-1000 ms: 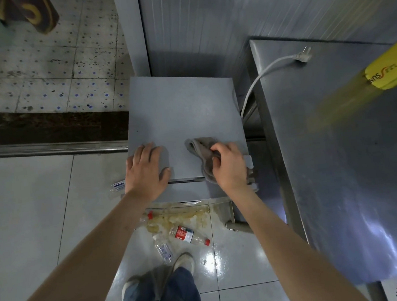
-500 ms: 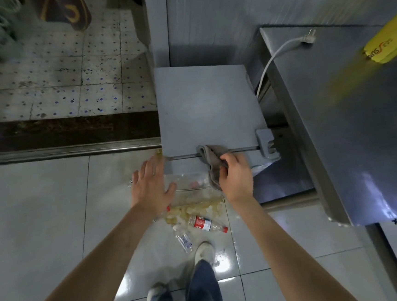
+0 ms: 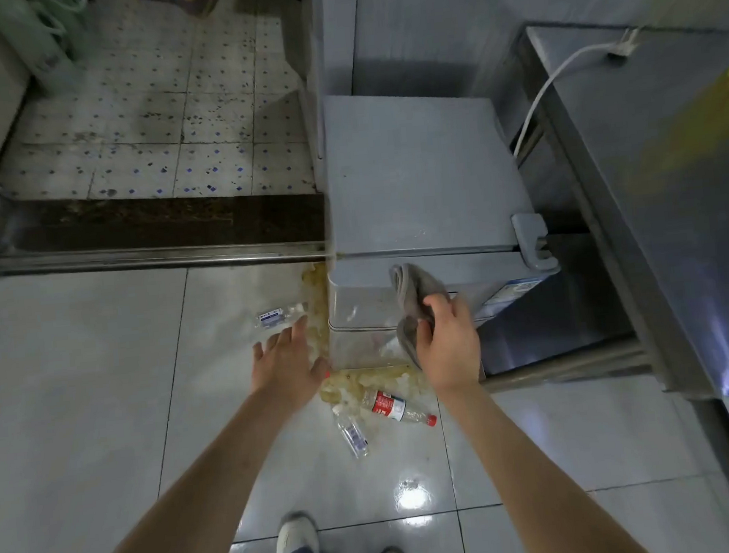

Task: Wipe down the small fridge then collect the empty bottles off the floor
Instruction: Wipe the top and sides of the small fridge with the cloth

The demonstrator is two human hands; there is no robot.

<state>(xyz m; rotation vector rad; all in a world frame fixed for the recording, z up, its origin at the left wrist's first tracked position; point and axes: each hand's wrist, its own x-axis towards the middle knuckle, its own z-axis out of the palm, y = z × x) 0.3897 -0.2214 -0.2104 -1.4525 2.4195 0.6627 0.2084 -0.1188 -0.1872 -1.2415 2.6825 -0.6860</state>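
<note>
At the bottom centre of the frame, pale shoes (image 3: 297, 542) stand on glossy white floor tiles (image 3: 77, 389) that mirror a ceiling light. Above them, just below centre, two clear plastic bottles lie on their sides: a red-labelled bottle (image 3: 394, 407) with a red cap and a smaller blue-labelled bottle (image 3: 351, 431), almost touching. Beside them spreads a yellowish, lumpy spill (image 3: 363, 384). The left hand (image 3: 285, 362) is spread with fingers straight, holding nothing; a third bottle (image 3: 279, 316) lies just beyond its fingertips. The right hand (image 3: 446, 346) grips a crumpled grey cloth (image 3: 413, 305) against the front face of the small fridge (image 3: 415, 174), a boxy, matte grey cabinet at centre (its door carries a blue-and-white sticker). At right runs a brushed steel counter (image 3: 663, 188) with a white cable (image 3: 557, 78) across it. Half a second ago the cloth sat at the fridge's top front edge; it is now lower on the door, and the left hand has moved away from the fridge.
</note>
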